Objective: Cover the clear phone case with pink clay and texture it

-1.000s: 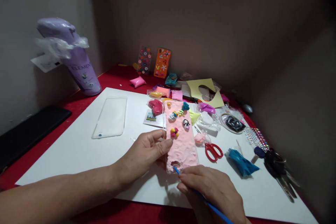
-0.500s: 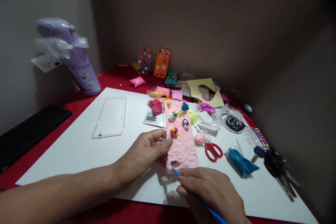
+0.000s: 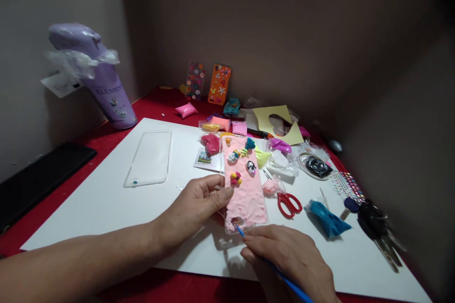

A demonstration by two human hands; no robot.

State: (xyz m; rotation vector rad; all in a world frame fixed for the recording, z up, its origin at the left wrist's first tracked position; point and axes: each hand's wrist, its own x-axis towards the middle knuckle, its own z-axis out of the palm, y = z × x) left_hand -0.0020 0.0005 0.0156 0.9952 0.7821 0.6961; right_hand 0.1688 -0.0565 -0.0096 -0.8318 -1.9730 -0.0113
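Head-worn, downward, close over phone case (image 3: 249,194)

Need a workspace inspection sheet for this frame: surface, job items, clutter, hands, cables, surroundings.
Surface: white board on red tablecloth.
Job's things: pink-coated phone case with small clay shapes; blue tool, tip at its near cutout.
Clutter: clear case, red scissors, keys, clay packets, yellow paper.
Grippers: left hand grips the case's left edge; right hand pinches the tool.
Cables: nothing seen.
Surroundings: purple bottle left, two decorated cases against the wall.

The right hand (image 3: 291,255) hides most of the blue tool (image 3: 295,288), cut off below.
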